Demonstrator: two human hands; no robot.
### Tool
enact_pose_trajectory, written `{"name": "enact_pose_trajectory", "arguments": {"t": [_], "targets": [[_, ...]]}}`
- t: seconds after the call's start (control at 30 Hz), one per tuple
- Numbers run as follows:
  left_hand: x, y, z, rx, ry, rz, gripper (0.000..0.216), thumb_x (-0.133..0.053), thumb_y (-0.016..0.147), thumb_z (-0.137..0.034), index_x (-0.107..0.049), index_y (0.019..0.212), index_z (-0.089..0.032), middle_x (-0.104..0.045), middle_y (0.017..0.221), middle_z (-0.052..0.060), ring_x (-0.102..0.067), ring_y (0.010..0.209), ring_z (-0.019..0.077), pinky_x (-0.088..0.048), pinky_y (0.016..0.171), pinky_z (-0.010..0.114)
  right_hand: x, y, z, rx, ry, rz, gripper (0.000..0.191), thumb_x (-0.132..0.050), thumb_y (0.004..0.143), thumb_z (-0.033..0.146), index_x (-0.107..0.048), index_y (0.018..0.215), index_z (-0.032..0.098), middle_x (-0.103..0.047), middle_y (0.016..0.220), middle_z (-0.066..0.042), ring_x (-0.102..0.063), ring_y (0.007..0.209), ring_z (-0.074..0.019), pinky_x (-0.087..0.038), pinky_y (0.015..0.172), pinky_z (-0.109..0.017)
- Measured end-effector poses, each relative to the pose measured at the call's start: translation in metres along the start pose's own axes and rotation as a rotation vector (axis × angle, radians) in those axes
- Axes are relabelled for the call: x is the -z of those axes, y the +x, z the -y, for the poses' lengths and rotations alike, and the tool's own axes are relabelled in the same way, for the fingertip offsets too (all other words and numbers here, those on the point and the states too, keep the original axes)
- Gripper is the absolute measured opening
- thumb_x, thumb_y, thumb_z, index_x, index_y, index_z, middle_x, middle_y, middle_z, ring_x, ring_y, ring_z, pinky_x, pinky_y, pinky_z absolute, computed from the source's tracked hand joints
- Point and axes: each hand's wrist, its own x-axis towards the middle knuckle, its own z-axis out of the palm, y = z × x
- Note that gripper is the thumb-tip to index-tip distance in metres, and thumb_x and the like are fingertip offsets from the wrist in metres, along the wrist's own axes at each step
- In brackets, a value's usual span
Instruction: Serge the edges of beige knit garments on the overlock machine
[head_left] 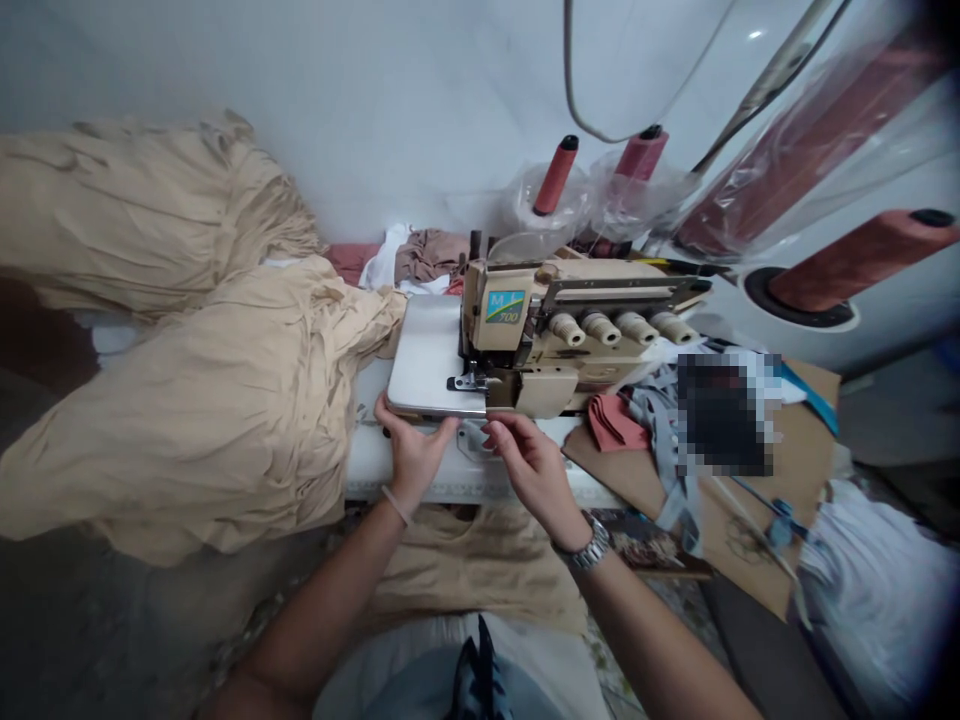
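A beige overlock sewing machine (501, 310) stands on the white table, its smooth metal cloth plate (427, 350) on the left side. My left hand (416, 458) grips the plate's front left corner, a finger at the left edge and the thumb under the front edge. Just right of it, my right hand (534, 465) is closed in a pinch at the plate's front right corner, below the presser foot (469, 382). Whatever is between its fingertips is too small to make out. A watch (585, 543) circles the right wrist.
Beige fabric (187, 420) is heaped on the left, close to the plate. Thread cones (556, 175) stand behind the machine, with another cone (862, 260) at right. A cardboard sheet (802, 460) carries grey strips (664, 450) and folded coral cloth (616, 422). More beige fabric (480, 570) lies below the table edge.
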Motion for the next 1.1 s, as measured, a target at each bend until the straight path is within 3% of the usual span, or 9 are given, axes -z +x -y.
{"name": "enact_pose_trajectory", "arguments": {"t": [0.37, 0.43, 0.5, 0.6, 0.63, 0.77, 0.97, 1.03, 1.1], "targets": [[-0.006, -0.011, -0.002, -0.004, 0.116, 0.084, 0.116, -0.085, 0.066, -0.037, -0.008, 0.148, -0.009, -0.036, 0.151, 0.032, -0.046, 0.138, 0.0329, -0.038, 0.115, 0.047, 0.010, 0.000, -0.010, 0.060, -0.155, 0.006, 0.033, -0.049, 0.100, 0.045, -0.067, 0.107, 0.018, -0.073, 0.087, -0.008, -0.068, 0.072, -0.0188, -0.052, 0.065, -0.028], [0.016, -0.014, -0.006, 0.017, 0.141, 0.239, 0.123, -0.086, 0.065, -0.040, -0.004, 0.153, -0.010, -0.033, 0.155, 0.030, -0.042, 0.143, 0.0321, -0.037, 0.116, 0.047, 0.013, -0.009, -0.012, 0.070, -0.204, 0.014, 0.032, -0.049, 0.100, 0.043, -0.066, 0.109, 0.018, -0.073, 0.088, -0.008, -0.068, 0.071, -0.0186, -0.053, 0.064, -0.028], [0.053, -0.013, -0.019, 0.013, 0.212, 0.514, 0.108, -0.083, 0.070, -0.040, -0.020, 0.154, -0.012, -0.044, 0.152, 0.025, -0.047, 0.140, 0.0311, -0.041, 0.114, 0.045, 0.018, -0.023, -0.015, 0.108, -0.266, 0.056, 0.028, -0.049, 0.100, 0.040, -0.066, 0.109, 0.018, -0.074, 0.091, -0.009, -0.069, 0.074, -0.0194, -0.053, 0.064, -0.028], [0.119, 0.003, -0.055, -0.067, 0.347, 1.091, 0.039, -0.067, 0.088, -0.037, -0.068, 0.123, -0.021, -0.076, 0.114, 0.010, -0.072, 0.104, 0.0237, -0.055, 0.093, 0.034, 0.028, -0.047, -0.020, 0.214, -0.357, 0.216, 0.022, -0.050, 0.101, 0.032, -0.067, 0.101, 0.018, -0.074, 0.087, -0.008, -0.069, 0.073, -0.0188, -0.052, 0.063, -0.027], [0.137, 0.015, -0.068, -0.126, 0.376, 1.120, 0.027, -0.063, 0.091, -0.036, -0.074, 0.112, -0.023, -0.079, 0.105, 0.006, -0.074, 0.094, 0.0207, -0.056, 0.088, 0.031, 0.031, -0.054, -0.021, 0.241, -0.378, 0.281, 0.022, -0.049, 0.101, 0.030, -0.068, 0.098, 0.018, -0.073, 0.083, -0.007, -0.069, 0.071, -0.0181, -0.052, 0.062, -0.026], [0.184, 0.089, -0.100, -0.372, 0.651, 0.638, 0.031, -0.053, 0.094, -0.033, -0.072, 0.114, -0.017, -0.075, 0.112, 0.008, -0.068, 0.102, 0.0193, -0.050, 0.097, 0.032, 0.034, -0.075, -0.023, 0.243, -0.441, 0.480, 0.025, -0.045, 0.103, 0.026, -0.067, 0.094, 0.018, -0.072, 0.079, -0.006, -0.069, 0.069, -0.0179, -0.051, 0.063, -0.027], [0.212, 0.159, -0.099, -0.279, 0.872, 1.067, 0.042, -0.046, 0.083, -0.029, -0.071, 0.115, -0.018, -0.055, 0.143, 0.008, -0.050, 0.127, 0.0208, -0.030, 0.116, 0.039, 0.021, -0.082, -0.016, 0.291, -0.497, 0.619, 0.026, -0.041, 0.104, 0.024, -0.066, 0.100, 0.017, -0.072, 0.084, -0.007, -0.070, 0.075, -0.0201, -0.052, 0.067, -0.029], [0.215, 0.154, -0.099, -0.299, 0.939, 1.085, 0.039, -0.048, 0.085, -0.034, -0.070, 0.112, -0.019, -0.059, 0.135, 0.008, -0.052, 0.120, 0.0208, -0.033, 0.111, 0.035, 0.018, -0.081, -0.015, 0.294, -0.492, 0.635, 0.027, -0.041, 0.104, 0.024, -0.066, 0.099, 0.018, -0.071, 0.083, -0.007, -0.069, 0.074, -0.0195, -0.052, 0.067, -0.028], [0.213, 0.142, -0.098, -0.341, 1.049, 0.942, 0.035, -0.051, 0.087, -0.044, -0.069, 0.104, -0.019, -0.065, 0.109, 0.008, -0.057, 0.101, 0.0218, -0.041, 0.095, 0.030, 0.016, -0.079, -0.013, 0.290, -0.476, 0.634, 0.027, -0.042, 0.104, 0.024, -0.067, 0.098, 0.018, -0.072, 0.082, -0.007, -0.069, 0.073, -0.0188, -0.052, 0.067, -0.027]]}}
